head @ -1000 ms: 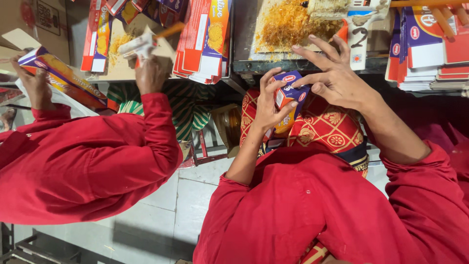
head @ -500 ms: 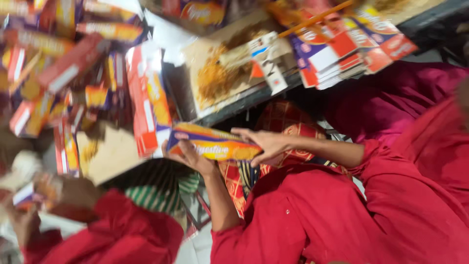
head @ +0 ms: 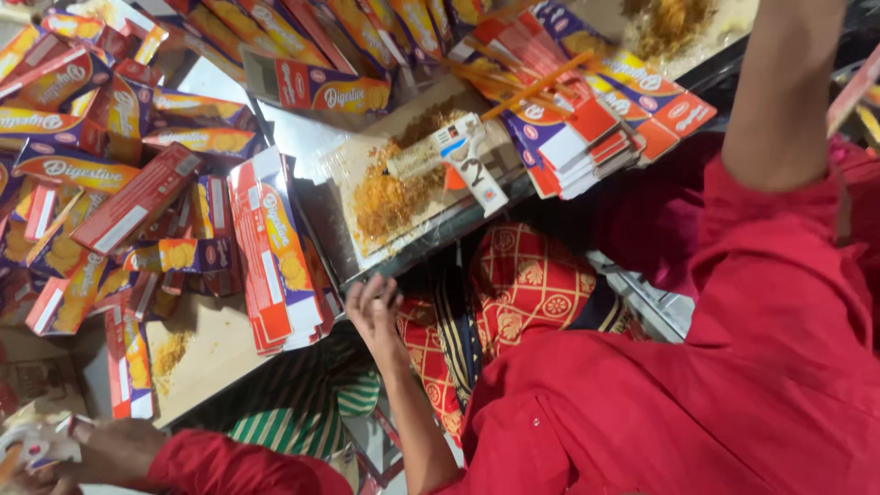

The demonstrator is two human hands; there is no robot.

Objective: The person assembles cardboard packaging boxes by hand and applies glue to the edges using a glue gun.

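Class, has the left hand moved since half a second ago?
Yes: the left hand has reached forward to the table edge, just below the crumb board.

A single head-worn camera looks steeply down, close over the person's red sleeves and lap, toward the counter [head: 229, 348] edge piled with flat cartons [head: 275, 257]; the frame seems rotated, perhaps by a tilted head.

Wearer's garment: red top with long sleeves [head: 779, 275], pushed up above both forearms. Red-and-gold patterned cloth [head: 522, 284] with dark striped border covers the lap. Left hand [head: 371, 307] bare, no rings visible
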